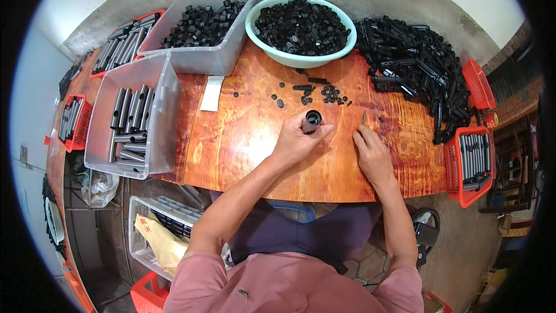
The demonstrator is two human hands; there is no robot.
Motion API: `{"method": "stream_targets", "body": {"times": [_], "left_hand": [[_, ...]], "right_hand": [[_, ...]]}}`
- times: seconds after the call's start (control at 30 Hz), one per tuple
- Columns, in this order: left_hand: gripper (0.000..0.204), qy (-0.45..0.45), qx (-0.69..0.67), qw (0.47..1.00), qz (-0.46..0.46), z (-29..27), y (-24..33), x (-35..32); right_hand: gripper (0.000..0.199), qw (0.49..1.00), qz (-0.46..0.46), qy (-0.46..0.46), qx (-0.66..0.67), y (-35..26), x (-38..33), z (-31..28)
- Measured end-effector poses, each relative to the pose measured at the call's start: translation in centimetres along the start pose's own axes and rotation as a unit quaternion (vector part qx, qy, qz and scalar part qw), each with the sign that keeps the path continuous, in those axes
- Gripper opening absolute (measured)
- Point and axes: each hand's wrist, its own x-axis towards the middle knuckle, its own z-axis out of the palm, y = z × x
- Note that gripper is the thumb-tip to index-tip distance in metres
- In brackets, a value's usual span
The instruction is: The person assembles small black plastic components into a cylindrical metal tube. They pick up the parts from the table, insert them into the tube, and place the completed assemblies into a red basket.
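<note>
– With the left hand (294, 138)?
– Gripping 1 black tube (312, 120), open end up, over the counter (231, 139).
– And with the right hand (372, 152)?
– Pinching 1 thin tool (365, 118), to the tube's right.

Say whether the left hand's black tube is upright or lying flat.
Roughly upright: the left hand grips the tube, round end up; exact tilt unclear.
</note>
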Motion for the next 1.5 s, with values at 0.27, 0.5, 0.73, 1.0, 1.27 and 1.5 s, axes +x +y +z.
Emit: {"method": "stream_targets", "body": {"times": [0.27, 0.5, 0.73, 1.0, 1.27, 1.5], "left_hand": [[0.037, 0.031, 0.045, 0.998, 0.021, -0.8, -2.0, 0.0], [0.035, 0.03, 0.058, 0.998, 0.02, 0.1, -1.5, -0.1], [0.032, 0.025, 0.058, 0.997, 0.032, 0.1, -2.5, -0.9], [0.027, 0.04, -0.003, 0.999, -0.005, 0.2, -2.4, 0.2], [0.021, 0.102, -0.047, 0.993, 0.037, 1.9, -1.4, 0.6], [0.049, 0.155, 0.125, 0.966, 0.167, -5.0, 4.9, 3.8]], "right_hand": [[0.029, 0.965, 0.07, 0.094, 0.233, -3.3, 3.4, -3.0], [0.023, 0.954, 0.033, 0.105, 0.28, -4.1, 6.3, -0.7], [0.019, 0.946, 0.05, 0.111, 0.301, -4.0, 6.5, 1.0], [0.022, 0.924, 0.09, 0.16, 0.337, -4.8, 6.4, 2.6], [0.061, 0.912, 0.034, 0.061, 0.403, -5.8, 5.4, 3.2], [0.023, 0.888, 0.164, 0.058, 0.425, -6.7, 9.5, 1.9]]}}
